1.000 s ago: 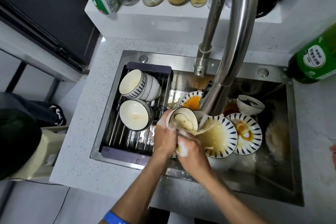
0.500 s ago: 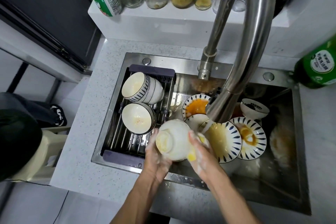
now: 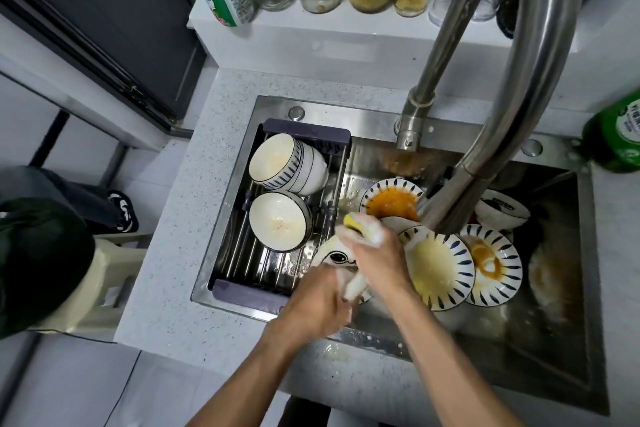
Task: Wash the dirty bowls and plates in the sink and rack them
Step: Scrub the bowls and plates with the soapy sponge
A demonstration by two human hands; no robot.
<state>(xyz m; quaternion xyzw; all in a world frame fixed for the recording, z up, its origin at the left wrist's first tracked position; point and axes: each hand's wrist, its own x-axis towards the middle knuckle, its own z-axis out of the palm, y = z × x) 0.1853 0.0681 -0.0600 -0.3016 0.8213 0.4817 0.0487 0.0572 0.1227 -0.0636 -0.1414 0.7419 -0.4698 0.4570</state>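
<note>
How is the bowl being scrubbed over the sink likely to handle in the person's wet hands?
Probably slippery: foam coats the right hand and sponge rubbing the bowl. Likely rigid and breakable, since it looks glazed ceramic. The left hand grips its lower edge, so a slip could drop it into the sink.

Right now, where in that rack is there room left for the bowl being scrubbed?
The rack has bare bars along its near end, between the lower racked bowl and the purple front edge, beside the left hand. The far end is crowded by the nested bowls. The sink's middle is packed with dirty plates.
</note>
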